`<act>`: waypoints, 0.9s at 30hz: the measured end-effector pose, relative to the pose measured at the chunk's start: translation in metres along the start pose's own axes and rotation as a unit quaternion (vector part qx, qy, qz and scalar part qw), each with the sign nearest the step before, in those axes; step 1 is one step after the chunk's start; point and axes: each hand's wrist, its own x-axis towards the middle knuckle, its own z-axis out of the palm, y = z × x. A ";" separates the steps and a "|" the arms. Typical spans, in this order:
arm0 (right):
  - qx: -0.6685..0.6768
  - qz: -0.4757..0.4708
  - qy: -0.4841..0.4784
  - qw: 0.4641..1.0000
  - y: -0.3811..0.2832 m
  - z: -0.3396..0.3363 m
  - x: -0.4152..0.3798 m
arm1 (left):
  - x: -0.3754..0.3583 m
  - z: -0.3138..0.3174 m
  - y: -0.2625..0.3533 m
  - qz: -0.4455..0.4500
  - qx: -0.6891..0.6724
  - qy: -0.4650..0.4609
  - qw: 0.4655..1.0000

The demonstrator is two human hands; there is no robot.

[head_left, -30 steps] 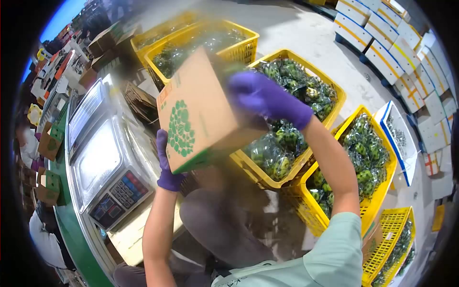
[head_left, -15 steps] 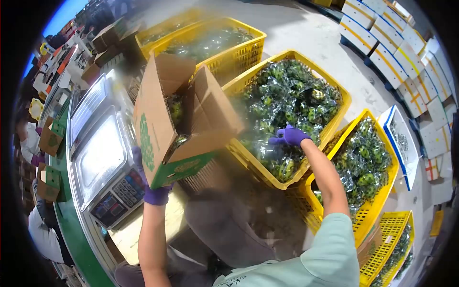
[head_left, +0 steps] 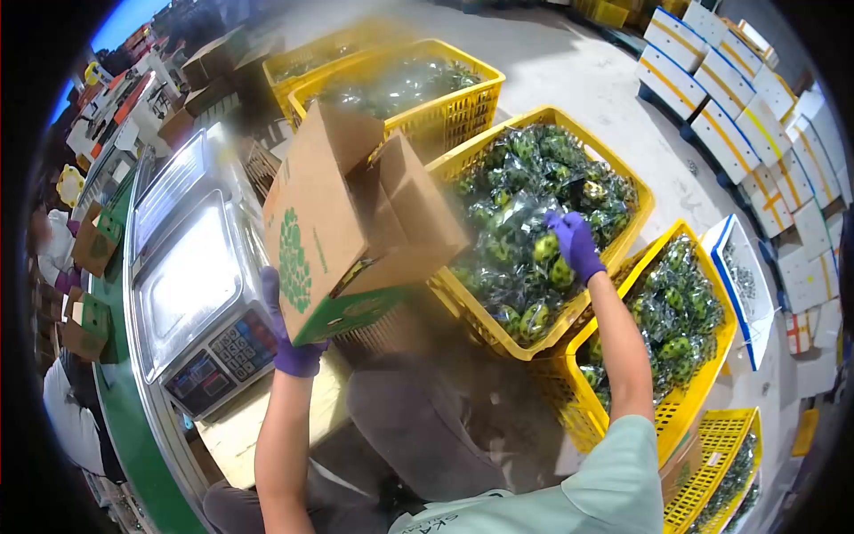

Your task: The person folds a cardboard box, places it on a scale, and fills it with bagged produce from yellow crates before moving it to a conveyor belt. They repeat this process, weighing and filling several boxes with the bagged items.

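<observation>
My left hand [head_left: 292,334], in a purple glove, grips the lower corner of an open cardboard box [head_left: 334,231] with green print. The box is tilted, its flaps up, and its inside is mostly hidden. Over a large yellow crate [head_left: 645,200] reaches my right hand [head_left: 576,245], also gloved in purple. Its fingers are closed on a clear plastic bag of green produce [head_left: 543,249]. More such bags fill the crate around it. A digital scale [head_left: 200,294] stands left of the box.
Another yellow crate [head_left: 703,374] of bagged produce stands at the right, near a white foam box [head_left: 756,294]. Further yellow crates [head_left: 454,116] are behind. White boxes [head_left: 725,133] are stacked far right. A person [head_left: 71,414] is beyond the green conveyor [head_left: 133,445].
My right hand has moved up and slightly right over the crate and has closed on a bag. The cardboard box in my left hand has shifted slightly right, and the view has moved a little.
</observation>
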 end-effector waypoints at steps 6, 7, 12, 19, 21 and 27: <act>0.143 0.008 0.052 0.988 -0.108 -0.045 0.045 | -0.001 0.003 -0.006 -0.039 -0.023 0.023 0.999; 0.144 0.002 0.049 0.988 -0.143 -0.051 0.046 | -0.001 0.006 -0.009 -0.036 -0.013 0.047 0.998; 0.020 -0.199 0.000 0.980 -0.283 -0.039 0.050 | 0.004 0.026 -0.026 -0.041 -0.010 -0.037 0.998; 0.064 -0.513 -0.359 0.777 -0.378 0.050 0.008 | -0.001 0.049 -0.026 -0.009 -0.114 -0.105 0.988; -0.068 -0.692 -0.273 0.665 -0.409 0.051 0.007 | -0.007 0.044 -0.017 0.027 -0.133 -0.120 0.983; 0.022 -0.413 -0.161 0.896 -0.530 0.017 -0.050 | -0.037 0.037 0.023 0.087 -0.127 -0.003 0.988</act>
